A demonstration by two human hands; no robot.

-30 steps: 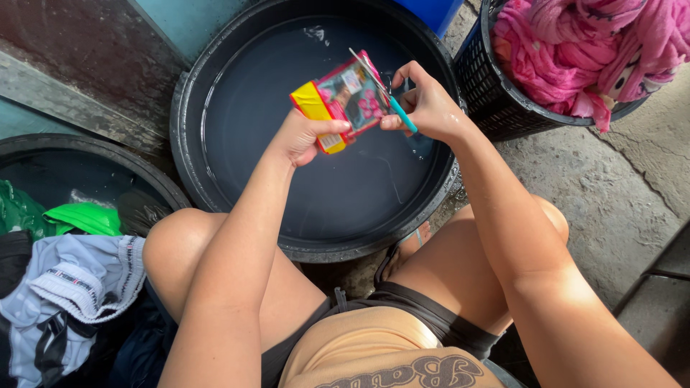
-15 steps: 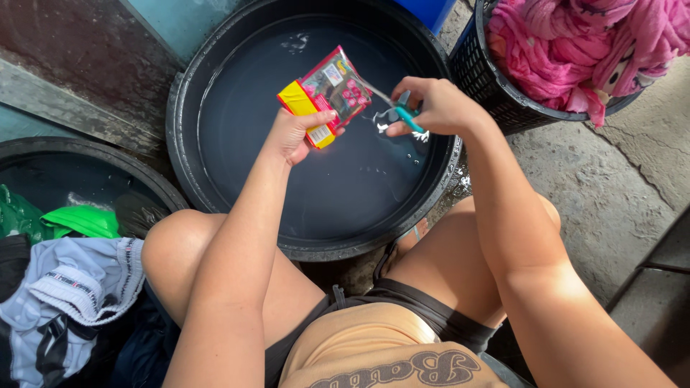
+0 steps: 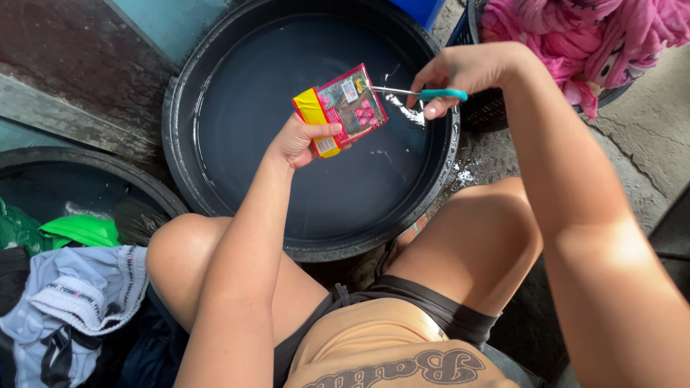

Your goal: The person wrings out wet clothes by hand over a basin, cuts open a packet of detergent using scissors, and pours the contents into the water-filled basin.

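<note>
We are holding a packet [image 3: 340, 108] in our left hand [image 3: 298, 140], over the water in a wide black basin [image 3: 180, 144]. The hand is closed around the packet's lower end, where a yellow strip runs, with the thumb lying across its front and the other fingers behind it. The packet is red and pink, and it is tilting so that its top corner is pointing up and to the right.

Our right hand [image 3: 460, 72] is gripping scissors [image 3: 417, 93] by their teal handles, fingers curled through and around them. The blades are lying almost level and pointing left, with their tips touching the packet's upper right edge. The blades are looking nearly together, though we cannot tell whether they are biting into the packet or only resting against it.

The basin is sitting on the ground between our bare knees, and its water is showing small ripples beneath the scissors. To the upper right, just beside the basin and partly behind our right forearm, a dark basket [image 3: 489, 108] is holding pink cloth [image 3: 575, 36]. At the left edge, a second dark tub [image 3: 93, 162] is standing near our left knee, with a green item [image 3: 79, 230] and a heap of grey clothes [image 3: 79, 294] lying in front of it.
</note>
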